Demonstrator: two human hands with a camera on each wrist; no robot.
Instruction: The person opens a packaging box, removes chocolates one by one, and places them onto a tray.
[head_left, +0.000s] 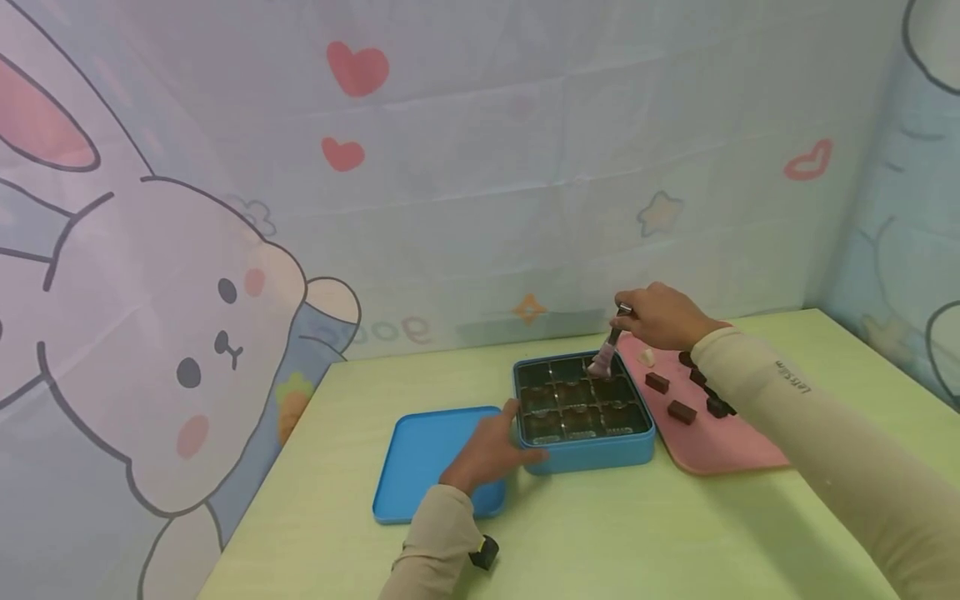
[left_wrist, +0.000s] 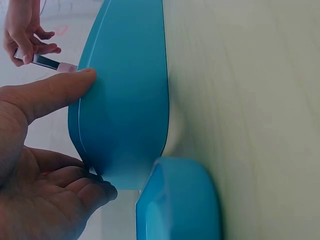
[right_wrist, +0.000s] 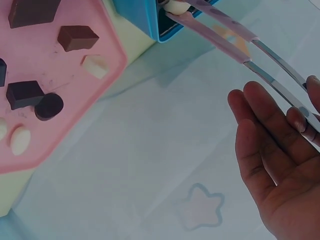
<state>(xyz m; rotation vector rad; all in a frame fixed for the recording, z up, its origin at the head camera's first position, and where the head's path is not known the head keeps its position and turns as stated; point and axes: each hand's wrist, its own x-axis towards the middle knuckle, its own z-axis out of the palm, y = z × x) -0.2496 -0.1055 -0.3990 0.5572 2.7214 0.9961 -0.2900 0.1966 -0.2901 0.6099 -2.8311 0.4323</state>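
My right hand [head_left: 660, 315] grips a pair of tongs [head_left: 606, 354] with pinkish tips, reaching down into the back right of a blue box [head_left: 592, 454]. Between the tips in the right wrist view is a white chocolate piece [right_wrist: 177, 7], just inside the box. A dark insert [head_left: 573, 395] splits the box into several square compartments. With the thumb along the front and the fingers at the left side, my left hand [head_left: 489, 450] holds the box by its near left corner. The blue lid [head_left: 420, 457] lies left of the box, partly behind this hand.
A pink board [head_left: 693, 446] sits right of the box, under my right forearm. Brown blocks [head_left: 682, 412], dark pieces [right_wrist: 25, 94] and white pieces [right_wrist: 95, 66] are spread on it. Behind the table [head_left: 600, 533] hangs a printed cloth [head_left: 480, 208]. Near my left sleeve is a small black object [head_left: 485, 552].
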